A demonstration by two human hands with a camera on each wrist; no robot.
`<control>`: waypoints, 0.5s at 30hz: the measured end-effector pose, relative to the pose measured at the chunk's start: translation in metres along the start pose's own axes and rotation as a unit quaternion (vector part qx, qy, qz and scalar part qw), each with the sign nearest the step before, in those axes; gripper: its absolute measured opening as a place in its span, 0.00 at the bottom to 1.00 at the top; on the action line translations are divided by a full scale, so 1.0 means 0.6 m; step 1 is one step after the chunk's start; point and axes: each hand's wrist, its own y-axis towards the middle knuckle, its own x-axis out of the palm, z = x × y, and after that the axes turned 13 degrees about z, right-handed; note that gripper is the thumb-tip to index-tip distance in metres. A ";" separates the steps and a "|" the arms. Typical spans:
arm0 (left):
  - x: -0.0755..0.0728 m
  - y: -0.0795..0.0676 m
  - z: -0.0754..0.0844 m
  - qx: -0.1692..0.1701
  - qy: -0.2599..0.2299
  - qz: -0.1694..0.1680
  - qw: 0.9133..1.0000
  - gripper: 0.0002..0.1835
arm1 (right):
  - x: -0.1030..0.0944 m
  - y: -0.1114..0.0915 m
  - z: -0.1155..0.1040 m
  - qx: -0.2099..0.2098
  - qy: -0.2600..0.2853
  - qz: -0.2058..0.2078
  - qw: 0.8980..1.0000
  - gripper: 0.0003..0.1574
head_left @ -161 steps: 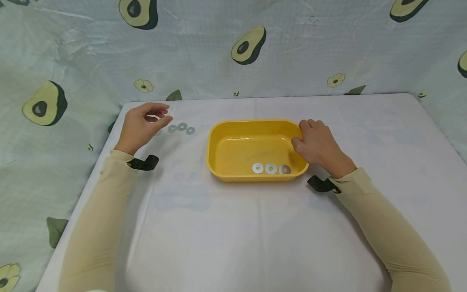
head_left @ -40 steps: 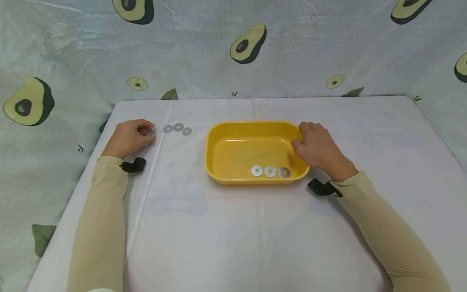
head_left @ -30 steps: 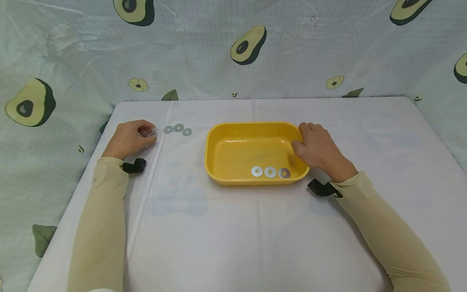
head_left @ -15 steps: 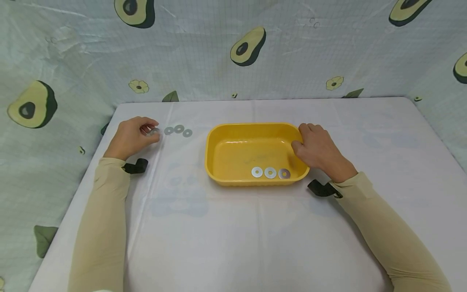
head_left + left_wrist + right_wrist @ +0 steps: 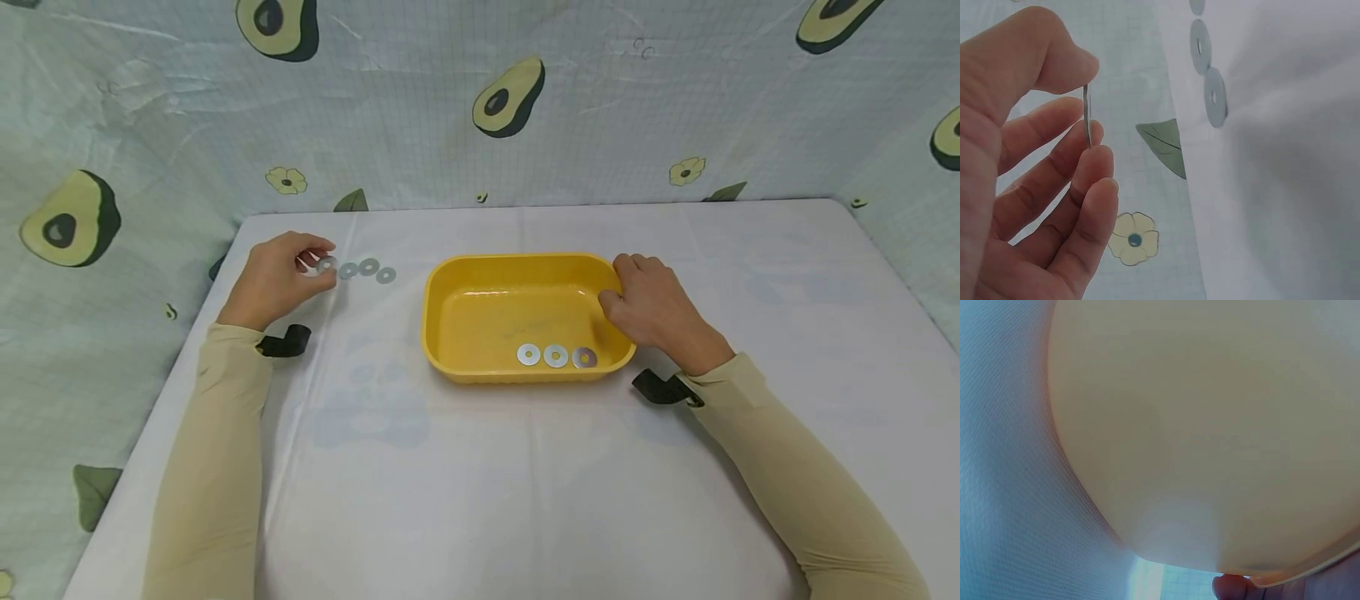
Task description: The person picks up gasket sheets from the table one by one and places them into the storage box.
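Note:
Between thumb and fingertips my left hand (image 5: 276, 282) pinches a flat metal washer (image 5: 1087, 115), seen edge-on in the left wrist view. In the head view that washer lies just left of a short row of three washers (image 5: 368, 267) on the white-covered table. My right hand (image 5: 656, 304) grips the right end of a yellow tray (image 5: 480, 377), thumb over the rim. Three more washers (image 5: 556, 356) lie side by side on the tray floor near its front edge. The right wrist view is mostly filled by the tray's outer wall (image 5: 1197, 437).
White cloth (image 5: 480, 500) covers the table. Behind and to the left hangs a pale curtain (image 5: 405, 108) printed with avocados and flowers. Black wrist mounts (image 5: 285, 342) stick out beneath both wrists.
Over the last second my left hand has shifted slightly right and away from me, carrying the washer nearer the row of three. My right hand stays on the tray rim.

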 end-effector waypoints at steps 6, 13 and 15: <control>-0.003 -0.001 0.019 0.031 0.000 0.013 0.999 0.19 | -0.001 0.000 0.000 -0.001 -0.001 0.001 1.000 0.25; -0.004 -0.003 0.041 0.062 0.001 0.025 0.998 0.19 | -0.001 0.000 -0.001 0.000 -0.006 -0.003 1.000 0.27; -0.004 -0.003 0.046 0.074 0.003 0.033 0.997 0.19 | -0.001 0.000 -0.002 0.000 -0.007 -0.003 1.000 0.27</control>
